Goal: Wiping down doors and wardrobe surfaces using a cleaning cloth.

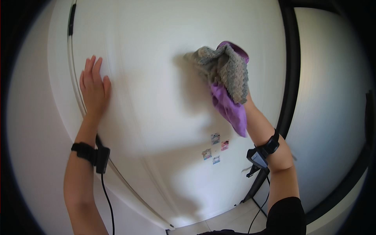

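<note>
A white door (158,97) stands before me. My left hand (94,91) lies palm-side against it near the left edge, fingers up and slightly apart, holding nothing. On the right, my right hand (249,101) grips a two-sided cloth (233,75), grey and fluffy on one face, smooth purple on the other. The bunched cloth hides most of that hand, and a purple corner hangs below it. Whether the cloth touches the door I cannot tell; its shadow falls just to the left.
Several small picture stickers (216,138) are on the lower door. A dark frame (289,73) borders a frosted panel (326,97) at right. Black wrist-worn devices (102,160) on both arms trail cables (110,199). Pale floor tiles (223,218) show at the bottom.
</note>
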A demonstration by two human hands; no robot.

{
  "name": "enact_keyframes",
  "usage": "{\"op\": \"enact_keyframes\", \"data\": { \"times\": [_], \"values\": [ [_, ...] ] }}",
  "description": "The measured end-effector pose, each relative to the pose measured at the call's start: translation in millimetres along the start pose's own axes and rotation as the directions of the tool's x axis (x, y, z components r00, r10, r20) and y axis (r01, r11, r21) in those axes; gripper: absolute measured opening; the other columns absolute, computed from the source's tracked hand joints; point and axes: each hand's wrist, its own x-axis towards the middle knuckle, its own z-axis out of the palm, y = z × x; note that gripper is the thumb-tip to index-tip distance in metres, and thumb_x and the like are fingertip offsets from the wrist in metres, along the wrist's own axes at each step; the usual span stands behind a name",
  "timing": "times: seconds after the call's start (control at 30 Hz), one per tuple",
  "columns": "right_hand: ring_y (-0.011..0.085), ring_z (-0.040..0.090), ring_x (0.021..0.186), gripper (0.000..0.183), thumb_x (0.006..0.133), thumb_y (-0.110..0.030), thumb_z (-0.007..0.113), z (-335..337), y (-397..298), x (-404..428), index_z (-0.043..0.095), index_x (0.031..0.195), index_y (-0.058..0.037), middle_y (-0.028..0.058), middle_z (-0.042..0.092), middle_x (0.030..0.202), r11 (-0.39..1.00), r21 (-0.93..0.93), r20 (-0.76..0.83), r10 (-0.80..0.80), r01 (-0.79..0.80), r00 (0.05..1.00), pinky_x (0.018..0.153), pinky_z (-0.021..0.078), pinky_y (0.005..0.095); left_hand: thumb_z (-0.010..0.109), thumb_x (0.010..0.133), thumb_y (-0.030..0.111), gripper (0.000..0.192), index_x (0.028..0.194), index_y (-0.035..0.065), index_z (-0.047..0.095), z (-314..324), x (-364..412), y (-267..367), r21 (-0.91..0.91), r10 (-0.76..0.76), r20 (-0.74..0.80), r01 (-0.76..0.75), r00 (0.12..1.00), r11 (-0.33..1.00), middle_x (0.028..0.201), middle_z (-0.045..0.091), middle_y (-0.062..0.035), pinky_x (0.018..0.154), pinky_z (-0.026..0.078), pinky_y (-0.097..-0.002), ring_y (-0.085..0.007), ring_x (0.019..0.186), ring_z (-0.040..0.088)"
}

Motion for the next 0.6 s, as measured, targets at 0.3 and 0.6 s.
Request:
{"op": "enact_keyframes", "data": {
  "times": [0.3, 0.6],
  "values": [
    [0.0198, 0.058, 0.111, 0.042, 0.099, -0.029, 0.049, 35.5, -70.5, -46.0, 0.051, 0.132, -0.0032, 0.0070, 0.061, 0.123, 0.773, 0.467, 0.285, 0.328, -0.429, 0.901, 0.097, 0.0456, 0.0319, 0.072, 0.086, 0.023, 0.060, 0.135, 0.0031, 0.045, -85.7, 10.9, 160.0, -0.930, 0.024, 0.153, 0.135, 0.988, 0.341, 0.135, 0.044, -0.0163, 0.103, 0.037, -0.0383, -0.0281, 0.124, 0.044],
    [0.0170, 0.063, 0.103, 0.058, 0.098, -0.044, 0.050, -48.4, -26.9, -98.8, 0.043, 0.138, -0.0023, 0.0100, 0.059, 0.126, 0.663, 0.042, 0.528, 0.620, -0.747, 0.580, 0.080, 0.0563, 0.0298, 0.050, 0.101, 0.016, 0.025, 0.117, -0.0014, 0.058, -82.0, -60.5, 151.9, -0.651, 0.040, 0.759, 0.759, 0.650, 0.016, 0.098, 0.062, -0.0026, 0.084, 0.044, -0.0229, -0.0079, 0.090, 0.054]
  ]
}}
